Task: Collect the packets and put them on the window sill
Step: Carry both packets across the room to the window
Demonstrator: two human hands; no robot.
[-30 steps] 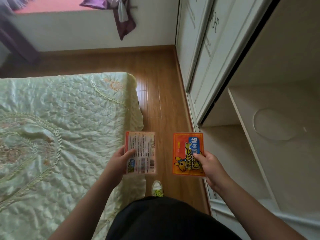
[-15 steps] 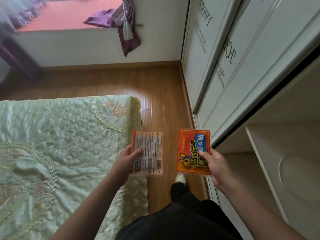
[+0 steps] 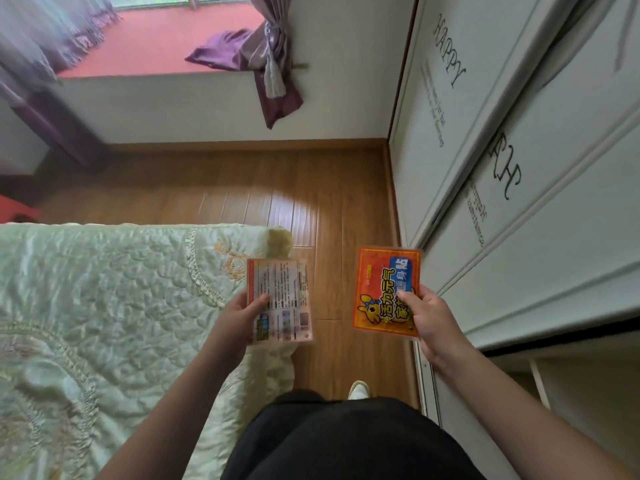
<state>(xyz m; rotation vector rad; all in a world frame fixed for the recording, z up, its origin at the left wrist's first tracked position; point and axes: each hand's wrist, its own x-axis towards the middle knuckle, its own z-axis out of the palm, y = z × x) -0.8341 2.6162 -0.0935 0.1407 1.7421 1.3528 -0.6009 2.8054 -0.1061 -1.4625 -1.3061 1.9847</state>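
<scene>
The pale green quilted bed (image 3: 104,323) lies left of and under the left grip, the white lettered wardrobe (image 3: 519,188) right of the right grip. Ahead of both, well apart, waits the red window sill (image 3: 156,46) with a purple tied curtain (image 3: 270,74). The left hand (image 3: 239,317) pinches a flat packet showing printed text (image 3: 280,301); the right hand (image 3: 427,323) pinches a flat orange packet (image 3: 386,292). Each of the 2 is held by 1 edge, so a brush against bed or wardrobe could knock it loose.

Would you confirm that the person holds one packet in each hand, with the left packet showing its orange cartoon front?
Not quite. In the head view the left hand holds its packet with the pale printed back showing. The orange cartoon front is on the packet in the right hand. One packet in each hand is correct.
</scene>
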